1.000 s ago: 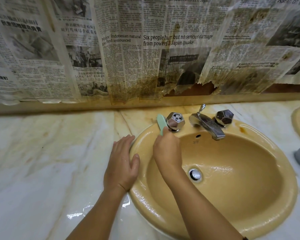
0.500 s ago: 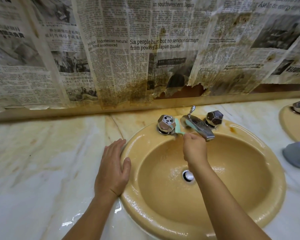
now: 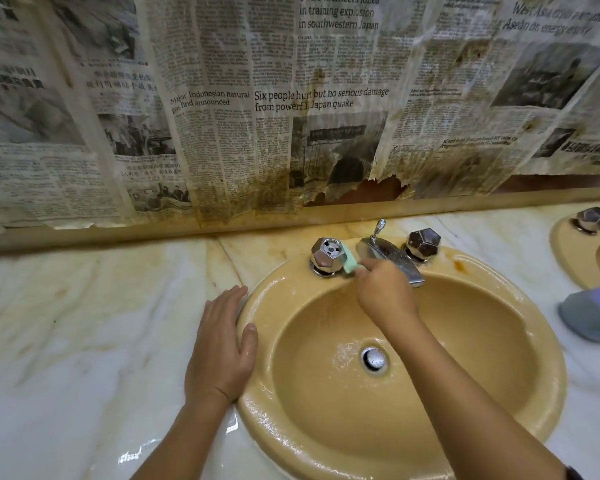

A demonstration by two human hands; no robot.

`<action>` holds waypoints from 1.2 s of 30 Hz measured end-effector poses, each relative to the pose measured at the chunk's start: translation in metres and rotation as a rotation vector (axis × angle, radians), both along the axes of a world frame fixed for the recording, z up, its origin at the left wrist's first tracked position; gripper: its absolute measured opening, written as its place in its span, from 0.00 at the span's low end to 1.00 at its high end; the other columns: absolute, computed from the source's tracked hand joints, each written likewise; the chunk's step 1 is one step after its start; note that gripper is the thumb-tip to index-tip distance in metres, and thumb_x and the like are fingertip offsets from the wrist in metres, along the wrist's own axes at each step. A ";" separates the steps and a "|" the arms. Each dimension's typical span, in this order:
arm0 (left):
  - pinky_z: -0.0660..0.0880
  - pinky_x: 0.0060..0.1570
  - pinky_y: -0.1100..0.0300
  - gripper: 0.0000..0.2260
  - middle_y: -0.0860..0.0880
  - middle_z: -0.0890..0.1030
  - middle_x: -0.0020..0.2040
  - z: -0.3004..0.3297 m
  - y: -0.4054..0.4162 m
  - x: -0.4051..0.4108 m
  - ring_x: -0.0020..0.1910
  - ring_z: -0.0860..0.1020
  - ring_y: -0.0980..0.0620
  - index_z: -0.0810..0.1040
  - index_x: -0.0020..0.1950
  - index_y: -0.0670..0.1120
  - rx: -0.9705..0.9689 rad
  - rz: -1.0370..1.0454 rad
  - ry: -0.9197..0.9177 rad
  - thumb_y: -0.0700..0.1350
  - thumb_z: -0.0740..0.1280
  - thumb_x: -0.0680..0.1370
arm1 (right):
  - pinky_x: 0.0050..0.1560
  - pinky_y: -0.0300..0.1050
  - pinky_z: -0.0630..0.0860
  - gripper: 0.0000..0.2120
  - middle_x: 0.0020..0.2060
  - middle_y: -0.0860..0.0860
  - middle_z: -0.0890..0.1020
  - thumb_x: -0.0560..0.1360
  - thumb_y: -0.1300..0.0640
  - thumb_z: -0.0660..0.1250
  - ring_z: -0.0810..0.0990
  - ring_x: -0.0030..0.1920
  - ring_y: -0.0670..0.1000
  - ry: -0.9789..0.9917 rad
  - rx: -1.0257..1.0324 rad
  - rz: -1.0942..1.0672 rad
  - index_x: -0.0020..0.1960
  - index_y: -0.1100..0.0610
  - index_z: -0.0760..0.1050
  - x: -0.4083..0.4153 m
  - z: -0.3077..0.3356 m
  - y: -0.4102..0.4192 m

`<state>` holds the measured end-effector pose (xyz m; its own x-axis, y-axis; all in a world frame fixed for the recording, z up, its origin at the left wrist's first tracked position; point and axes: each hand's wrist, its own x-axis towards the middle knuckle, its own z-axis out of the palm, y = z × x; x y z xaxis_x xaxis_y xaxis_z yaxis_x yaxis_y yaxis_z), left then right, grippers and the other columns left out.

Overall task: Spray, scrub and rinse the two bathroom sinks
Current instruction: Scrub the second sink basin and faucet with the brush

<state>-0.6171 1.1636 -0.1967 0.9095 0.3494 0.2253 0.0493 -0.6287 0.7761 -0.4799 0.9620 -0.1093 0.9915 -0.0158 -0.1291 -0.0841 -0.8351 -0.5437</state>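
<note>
Nearest us, our left hand [image 3: 220, 344] lies flat, fingers straight, on the marble counter [image 3: 66, 334] against the near sink's [image 3: 520, 403] left rim, likely to steady us. Farther in, our right hand [image 3: 385, 292] grips one green sponge [image 3: 350, 259] at the back rim, wedged between the left handle [image 3: 326, 252] and spout [image 3: 392, 256] to scrub there. We count two handles, one drain [image 3: 373, 358], and a second sink [image 3: 582, 258] at the counter's right edge.

Oval tan ceramic sink [image 3: 520, 407]: bowl open around the drain. At its back rim, two faceted chrome knobs [image 3: 326, 253] and chrome spout [image 3: 390, 259] block passage. Marble table [image 3: 84, 341] left of it lies bare.
</note>
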 end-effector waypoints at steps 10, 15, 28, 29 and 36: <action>0.65 0.71 0.42 0.27 0.54 0.71 0.69 -0.001 0.001 0.001 0.71 0.67 0.52 0.68 0.74 0.48 -0.008 0.011 -0.003 0.54 0.55 0.76 | 0.40 0.46 0.73 0.12 0.44 0.52 0.78 0.81 0.64 0.58 0.76 0.46 0.56 0.154 -0.253 0.141 0.58 0.55 0.78 0.032 0.015 0.005; 0.65 0.72 0.41 0.27 0.52 0.71 0.70 -0.002 0.001 0.000 0.72 0.67 0.52 0.67 0.74 0.48 -0.014 0.015 -0.002 0.53 0.55 0.76 | 0.47 0.46 0.71 0.19 0.63 0.56 0.78 0.78 0.64 0.58 0.77 0.60 0.59 0.120 -0.300 0.054 0.66 0.56 0.76 0.042 0.017 0.028; 0.66 0.71 0.44 0.28 0.53 0.71 0.71 -0.001 0.000 0.001 0.73 0.66 0.50 0.67 0.75 0.50 -0.032 0.028 0.032 0.55 0.55 0.75 | 0.37 0.46 0.67 0.12 0.38 0.53 0.79 0.80 0.62 0.58 0.77 0.43 0.59 -0.029 -0.020 0.005 0.55 0.58 0.79 -0.017 -0.004 0.000; 0.66 0.71 0.44 0.27 0.53 0.71 0.71 -0.001 0.000 0.001 0.73 0.67 0.51 0.67 0.75 0.50 -0.029 0.028 0.027 0.55 0.55 0.75 | 0.35 0.45 0.66 0.13 0.36 0.53 0.78 0.81 0.60 0.58 0.77 0.40 0.58 -0.065 0.027 -0.029 0.56 0.57 0.80 -0.028 -0.008 -0.007; 0.62 0.74 0.46 0.27 0.53 0.72 0.70 -0.001 0.001 0.002 0.72 0.67 0.52 0.69 0.74 0.49 -0.008 0.014 0.013 0.54 0.55 0.76 | 0.31 0.41 0.66 0.14 0.30 0.46 0.74 0.82 0.59 0.58 0.72 0.32 0.48 -0.224 0.224 -0.096 0.59 0.52 0.81 -0.040 -0.015 -0.019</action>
<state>-0.6148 1.1642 -0.1981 0.9076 0.3635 0.2102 0.0681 -0.6214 0.7805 -0.5200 0.9433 -0.1240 0.9910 -0.1064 0.0816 -0.0139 -0.6866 -0.7269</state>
